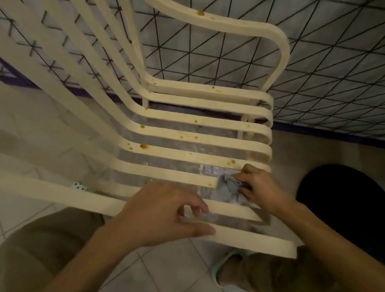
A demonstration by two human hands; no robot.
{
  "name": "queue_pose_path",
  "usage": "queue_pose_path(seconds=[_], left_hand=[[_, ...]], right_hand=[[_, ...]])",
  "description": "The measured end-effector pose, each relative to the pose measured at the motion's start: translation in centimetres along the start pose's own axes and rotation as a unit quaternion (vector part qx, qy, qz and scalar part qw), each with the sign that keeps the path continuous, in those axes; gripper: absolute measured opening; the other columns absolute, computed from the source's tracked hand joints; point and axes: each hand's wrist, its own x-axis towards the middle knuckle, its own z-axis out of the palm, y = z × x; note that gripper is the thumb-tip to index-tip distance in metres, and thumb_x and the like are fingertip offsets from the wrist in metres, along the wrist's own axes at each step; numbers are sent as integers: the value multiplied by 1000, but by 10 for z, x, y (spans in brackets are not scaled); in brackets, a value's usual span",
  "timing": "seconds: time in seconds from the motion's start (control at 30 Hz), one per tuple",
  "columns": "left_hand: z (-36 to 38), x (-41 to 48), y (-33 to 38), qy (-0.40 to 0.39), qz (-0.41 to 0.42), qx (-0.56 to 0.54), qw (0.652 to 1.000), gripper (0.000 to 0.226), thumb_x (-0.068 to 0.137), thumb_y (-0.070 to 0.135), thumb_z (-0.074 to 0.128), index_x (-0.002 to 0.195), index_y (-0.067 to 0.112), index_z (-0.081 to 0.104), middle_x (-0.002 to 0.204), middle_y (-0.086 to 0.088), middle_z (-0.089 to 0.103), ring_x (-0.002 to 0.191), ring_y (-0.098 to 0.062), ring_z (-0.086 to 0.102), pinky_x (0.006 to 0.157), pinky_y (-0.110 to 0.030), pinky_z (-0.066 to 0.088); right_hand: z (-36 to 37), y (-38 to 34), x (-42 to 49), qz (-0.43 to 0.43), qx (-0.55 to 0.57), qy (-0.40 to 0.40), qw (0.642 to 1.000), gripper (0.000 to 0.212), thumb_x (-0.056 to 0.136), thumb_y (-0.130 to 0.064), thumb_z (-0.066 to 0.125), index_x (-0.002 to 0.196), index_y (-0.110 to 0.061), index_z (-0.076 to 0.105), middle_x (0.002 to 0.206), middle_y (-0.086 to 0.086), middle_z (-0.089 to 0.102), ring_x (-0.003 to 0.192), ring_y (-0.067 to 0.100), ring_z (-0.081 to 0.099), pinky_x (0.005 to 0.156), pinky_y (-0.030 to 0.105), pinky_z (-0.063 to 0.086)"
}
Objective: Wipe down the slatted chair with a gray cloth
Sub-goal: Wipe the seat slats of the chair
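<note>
Steadying the chair (184,156), seemingly, the left hand (164,215) is laid loose on its front slat (259,243), low centre, gripping nothing. Beyond, right of centre, the gray cloth (230,188) is clutched by the right hand (263,188) against a slat for rubbing.

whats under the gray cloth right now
The gray cloth, pinched by the right hand, lies on a seat slat near the seat's front edge. The slat's covered stretch, and any stain there, is hidden by cloth and hand.

cloth (230,190) on chair (185,154) slat, right | left hand (162,214) seemingly on front slat
</note>
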Motion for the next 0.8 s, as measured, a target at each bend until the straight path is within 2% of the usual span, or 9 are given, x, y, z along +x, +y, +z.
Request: queue_pose_path(seconds=[0.07, 0.17, 0.3, 0.5, 0.63, 0.8], left_hand=[[-1, -1, 0, -14, 20, 38, 999, 62, 65, 87, 46, 108, 48, 66, 98, 28, 66, 80, 5, 58, 75, -19, 49], [-1, 1, -1, -23, 37, 45, 998, 60, 66, 85, 50, 111, 49, 64, 102, 29, 65, 85, 5, 58, 80, -23, 48], [-1, 2, -1, -8, 50, 36, 998, 56, 68, 83, 52, 107, 47, 67, 101, 28, 65, 84, 6, 58, 77, -18, 47], [-1, 2, 1, 8, 52, 47, 998, 54, 70, 81, 53, 107, 44, 69, 101, 24, 67, 85, 4, 59, 76, -22, 48], [2, 1, -2, 10, 34, 39, 999, 56, 70, 83, 52, 108, 44, 68, 103, 23, 67, 87, 3, 57, 75, -19, 43], [4, -1, -2, 8, 23, 46, 999, 57, 70, 83, 51, 106, 43, 69, 101, 22, 67, 87, 1, 56, 80, -26, 46]], right_hand=[[8, 4, 4, 1, -1, -3, 1000, 29, 81, -15, 70, 109, -24, 71, 88, -11, 40, 79, 17, 55, 68, 24, 39], [14, 5, 15, 8, -5, -22, 1000, 22, 79, -13, 69, 98, -23, 73, 84, -7, 45, 75, 20, 56, 63, 32, 48], [12, -7, 34, -8, -42, -65, 997, 10, 79, -10, 69, 88, -12, 73, 84, 2, 50, 76, 28, 57, 61, 31, 40], [18, -43, 73, -39, -88, -105, 990, 16, 84, -11, 65, 100, -11, 71, 98, 8, 54, 85, 28, 58, 72, 37, 47], [25, -64, 91, -62, -104, -122, 985, 13, 83, -10, 64, 94, -13, 70, 96, 6, 52, 83, 28, 57, 73, 40, 49], [21, -61, 84, -75, -105, -117, 985, 13, 84, -8, 63, 94, -13, 69, 95, 7, 51, 81, 29, 57, 71, 42, 49]])
